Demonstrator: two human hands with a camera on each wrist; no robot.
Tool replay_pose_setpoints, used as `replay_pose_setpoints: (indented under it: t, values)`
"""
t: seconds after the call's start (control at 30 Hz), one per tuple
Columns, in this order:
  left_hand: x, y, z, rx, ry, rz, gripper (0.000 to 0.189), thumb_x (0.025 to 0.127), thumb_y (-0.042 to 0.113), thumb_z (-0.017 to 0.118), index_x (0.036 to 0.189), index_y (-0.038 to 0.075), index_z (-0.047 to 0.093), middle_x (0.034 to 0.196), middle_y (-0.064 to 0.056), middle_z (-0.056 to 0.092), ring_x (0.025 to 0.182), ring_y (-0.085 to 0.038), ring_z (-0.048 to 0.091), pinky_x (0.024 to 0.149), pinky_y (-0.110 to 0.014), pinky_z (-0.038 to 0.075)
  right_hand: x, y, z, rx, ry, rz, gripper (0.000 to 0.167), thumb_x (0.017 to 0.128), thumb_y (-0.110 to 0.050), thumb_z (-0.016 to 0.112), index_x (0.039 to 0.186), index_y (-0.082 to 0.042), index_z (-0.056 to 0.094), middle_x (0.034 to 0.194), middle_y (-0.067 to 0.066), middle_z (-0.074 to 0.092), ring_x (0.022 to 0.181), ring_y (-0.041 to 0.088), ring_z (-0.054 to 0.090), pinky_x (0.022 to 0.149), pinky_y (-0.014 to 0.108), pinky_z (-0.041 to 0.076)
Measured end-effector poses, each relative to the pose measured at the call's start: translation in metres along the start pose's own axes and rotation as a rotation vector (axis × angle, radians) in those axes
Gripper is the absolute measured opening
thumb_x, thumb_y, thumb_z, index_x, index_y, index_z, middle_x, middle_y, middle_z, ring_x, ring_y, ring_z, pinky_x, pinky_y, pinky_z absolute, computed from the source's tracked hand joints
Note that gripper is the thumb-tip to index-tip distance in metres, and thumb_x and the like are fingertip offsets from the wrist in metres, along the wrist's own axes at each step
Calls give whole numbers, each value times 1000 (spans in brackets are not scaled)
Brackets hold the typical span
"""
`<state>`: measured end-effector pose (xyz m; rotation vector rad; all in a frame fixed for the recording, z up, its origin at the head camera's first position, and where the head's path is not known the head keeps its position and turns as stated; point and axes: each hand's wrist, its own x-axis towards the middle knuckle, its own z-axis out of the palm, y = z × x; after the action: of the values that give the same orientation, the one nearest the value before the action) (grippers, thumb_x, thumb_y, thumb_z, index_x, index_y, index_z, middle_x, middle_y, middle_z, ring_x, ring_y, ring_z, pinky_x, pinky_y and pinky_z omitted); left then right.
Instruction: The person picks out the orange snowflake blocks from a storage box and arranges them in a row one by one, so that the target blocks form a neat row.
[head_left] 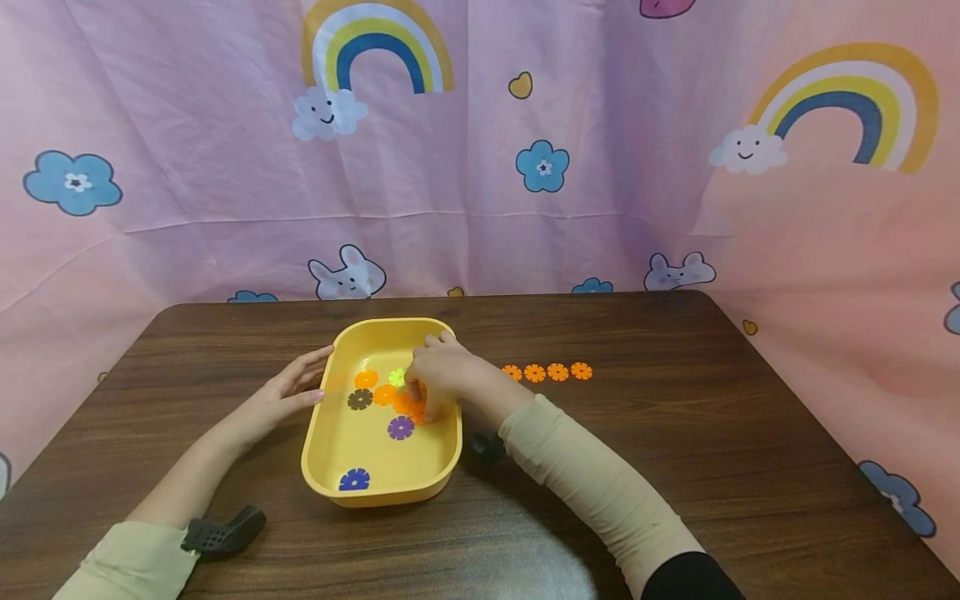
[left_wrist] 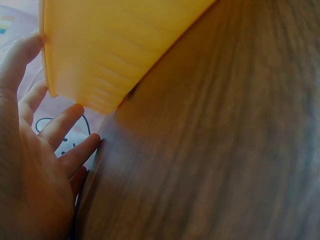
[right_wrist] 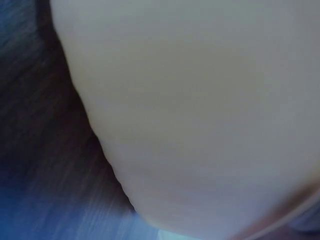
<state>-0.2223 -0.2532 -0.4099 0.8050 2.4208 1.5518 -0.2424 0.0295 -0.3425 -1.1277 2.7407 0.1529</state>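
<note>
Yellow tray (head_left: 352,457) is touched by the outstretched left hand (head_left: 288,390); grip by the right hand (head_left: 442,373) cannot be told; snowflake discs (head_left: 366,380) could be spilled by a bump

Table (head_left: 750,467): top was dark brown, wood-grained, with rounded far corners | yellow tray (head_left: 337,446) stood left of the middle, long sides running near to far | four notched orange discs (head_left: 557,372) lay side by side in a row right of it
</note>
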Motion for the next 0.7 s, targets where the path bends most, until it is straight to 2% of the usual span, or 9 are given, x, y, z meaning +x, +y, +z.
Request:
replay_pose_setpoints:
  t: [0.33,0.7]
  values:
    - [0,0,0,-7,-1,-13,61,99,12,50,151,7,19,154,-24,18,135,-49,20,98,-65,29,-2,0,-3,49,27,-10,22,67,-38,87,72,-29,67,84,-12,53,87,14,38,79,32,24]
    - [-1,1,0,-24,-8,-18,62,99,12,50,152,8,19,153,-25,19,136,-48,19,98,-65,29,-5,6,-5,102,62,-53,14,79,-39,78,73,-29,70,84,-12,55,88,14,40,80,31,25]
